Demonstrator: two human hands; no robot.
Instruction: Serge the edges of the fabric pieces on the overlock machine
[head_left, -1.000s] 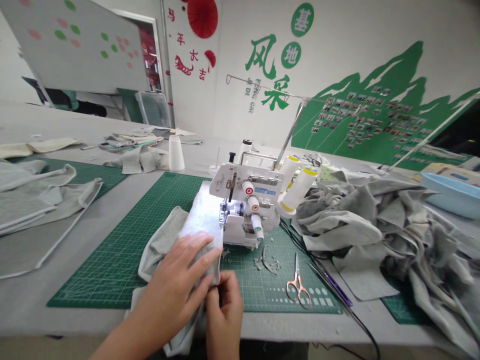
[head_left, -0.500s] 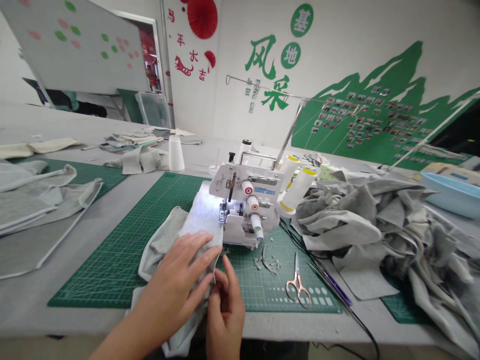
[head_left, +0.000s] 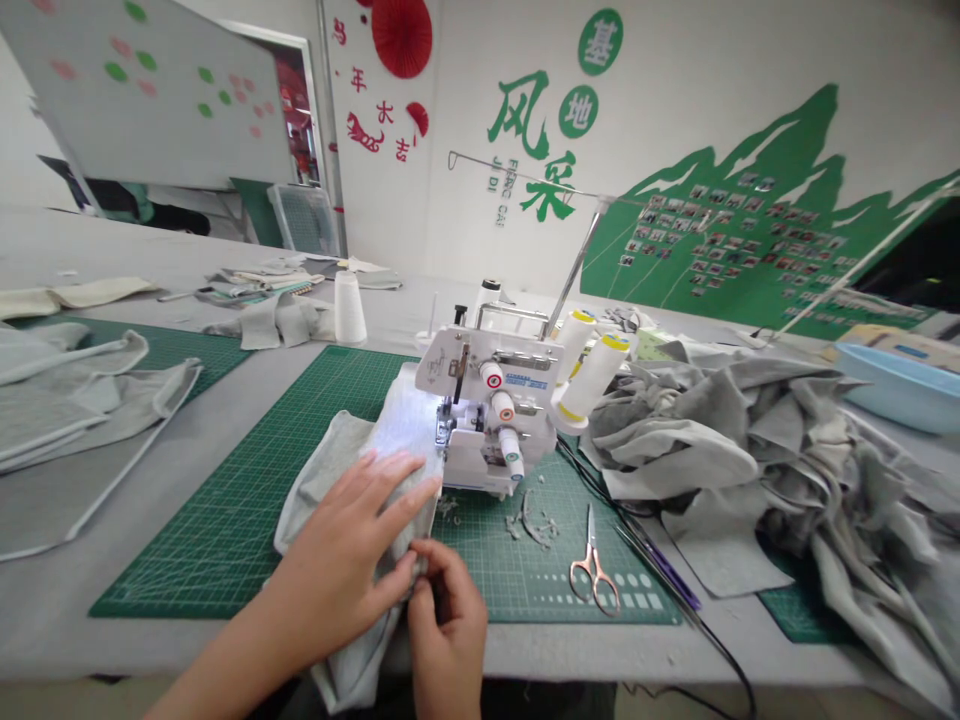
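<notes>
Pressing with left hand (head_left: 352, 555) spread, pinching with right hand (head_left: 448, 615) creased, pale grey fabric (head_left: 405, 425) at the lit sewing machine (head_left: 525, 355), blue-printed too small to read. Behind, in green wall lettering (head_left: 551, 187): "基地风采", "JI DI", "FENG CAI".

Matt, soft-looking grey cloth (head_left: 409, 425).

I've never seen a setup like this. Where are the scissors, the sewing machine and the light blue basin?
Scissors (head_left: 592, 567): head view, where the blades meet the handles.
Sewing machine (head_left: 480, 478): head view, lower front of the white body.
Light blue basin (head_left: 896, 388): head view, its outer side wall.
</notes>
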